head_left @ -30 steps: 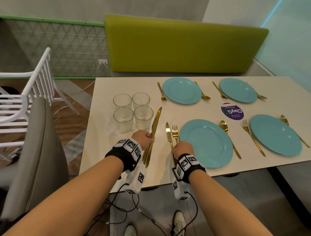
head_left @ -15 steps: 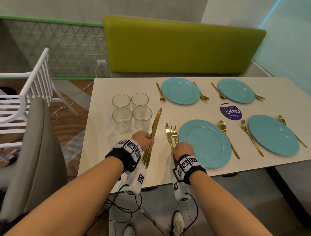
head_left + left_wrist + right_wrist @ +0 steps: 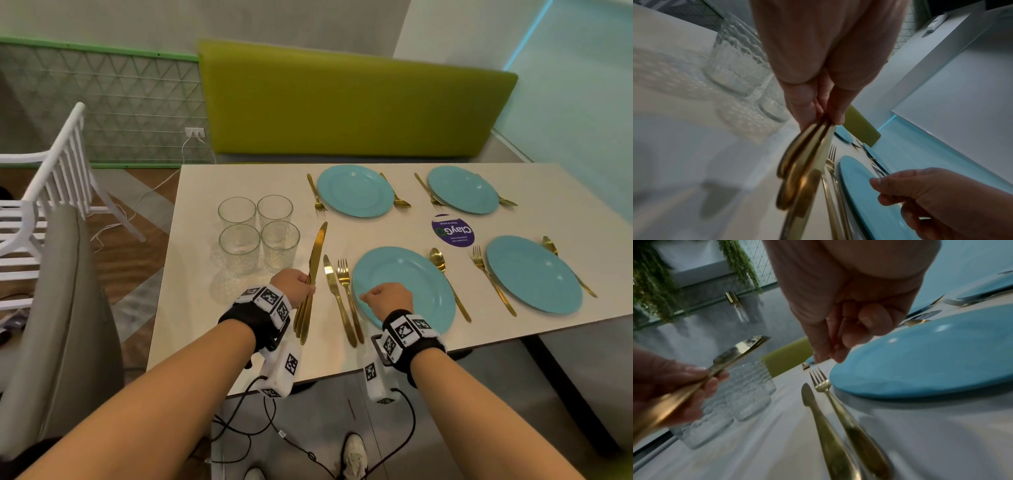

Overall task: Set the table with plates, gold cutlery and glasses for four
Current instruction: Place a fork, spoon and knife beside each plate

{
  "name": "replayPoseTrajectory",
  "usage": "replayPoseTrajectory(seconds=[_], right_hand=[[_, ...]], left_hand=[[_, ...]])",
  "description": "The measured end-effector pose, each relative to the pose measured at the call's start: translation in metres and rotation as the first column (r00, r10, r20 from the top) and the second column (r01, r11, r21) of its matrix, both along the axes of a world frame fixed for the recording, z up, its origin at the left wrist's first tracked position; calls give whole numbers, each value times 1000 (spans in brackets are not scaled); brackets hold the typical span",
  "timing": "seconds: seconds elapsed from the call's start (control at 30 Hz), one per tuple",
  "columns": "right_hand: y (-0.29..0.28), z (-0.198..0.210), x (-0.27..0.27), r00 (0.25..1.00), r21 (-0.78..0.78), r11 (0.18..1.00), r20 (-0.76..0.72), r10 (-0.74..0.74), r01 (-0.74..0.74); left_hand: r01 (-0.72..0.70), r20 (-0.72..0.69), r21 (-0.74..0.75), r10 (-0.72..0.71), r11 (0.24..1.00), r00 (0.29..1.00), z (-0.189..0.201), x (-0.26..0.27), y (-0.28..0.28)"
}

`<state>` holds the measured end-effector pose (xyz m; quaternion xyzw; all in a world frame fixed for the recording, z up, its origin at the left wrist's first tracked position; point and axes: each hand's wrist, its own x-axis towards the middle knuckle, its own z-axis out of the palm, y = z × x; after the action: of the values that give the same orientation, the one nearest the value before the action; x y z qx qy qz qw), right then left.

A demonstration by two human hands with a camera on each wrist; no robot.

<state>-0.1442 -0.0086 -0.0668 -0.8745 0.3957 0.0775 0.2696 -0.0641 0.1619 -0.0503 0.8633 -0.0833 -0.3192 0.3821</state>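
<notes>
Indoors, a long white bench (image 3: 239,342) fronts a green padded backrest (image 3: 342,102). Left hand (image 3: 294,284) fingers clamp spare gold knives (image 3: 313,267); right hand (image 3: 387,296), curled empty, hovers over the near turquoise plate (image 3: 421,284).

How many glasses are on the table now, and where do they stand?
4, all together near the left end of the table: far left glass, far right glass, near left glass, near right glass. None seems hidden.
</notes>
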Motion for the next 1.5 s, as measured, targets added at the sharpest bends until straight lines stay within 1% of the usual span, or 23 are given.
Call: replayPoseTrajectory(seconds=[0.13, 0.27, 0.37, 0.5, 0.67, 0.8, 0.9, 0.97, 1.1, 1.2, 1.3, 1.4, 1.5], right_hand=[[-3, 16, -9, 999, 61, 998, 46, 0, -3], [-1, 27, -17, 992, 219, 976, 124, -31, 3], [-4, 33, -20, 989, 313, 950, 132, -59, 15], [-23, 33, -24, 981, 439, 896, 137, -139, 66], [-65, 30, -30, 949, 528, 832, 144, -282, 167], [-110, 34, -30, 946, 499, 848, 149, -288, 180], [-150, 35, -28, 930, 469, 859, 178, -321, 207], [-177, 34, -28, 948, 389, 899, 151, -278, 202], [-234, 23, -32, 990, 222, 965, 12, -143, 137], [-264, 10, -32, 993, 117, 991, -106, -57, 70], [-280, -2, -28, 977, 43, 999, -212, 35, -26], [-291, -14, -23, 959, 6, 996, -271, 84, -86], [-301, -22, -18, 953, -27, 994, -289, 91, -103]], left_hand=[[14, -30, -38, -15, 999, 999, 4, -5, -14], [37, -57, -99, -43, 994, 997, 9, -11, -35], [94, -63, -114, -102, 989, 993, 12, -18, -53], [177, -63, -115, -185, 978, 981, 11, -29, -85], [186, -98, -157, -202, 970, 974, 11, -36, -130], [150, -135, -198, -179, 969, 975, 15, -35, -174], [68, -220, -226, -119, 972, 968, 17, -29, -207], [21, -263, -245, -87, 969, 961, 14, -23, -224], [-107, -325, -262, 17, 959, 946, 11, -12, -256], [-155, -318, -242, 73, 958, 945, 6, -4, -273], [-146, -257, -213, 89, 966, 962, 4, -3, -286], [-103, -166, -152, 77, 983, 983, 4, -3, -293], [-109, -134, -115, 93, 987, 987, 3, -2, -300]])
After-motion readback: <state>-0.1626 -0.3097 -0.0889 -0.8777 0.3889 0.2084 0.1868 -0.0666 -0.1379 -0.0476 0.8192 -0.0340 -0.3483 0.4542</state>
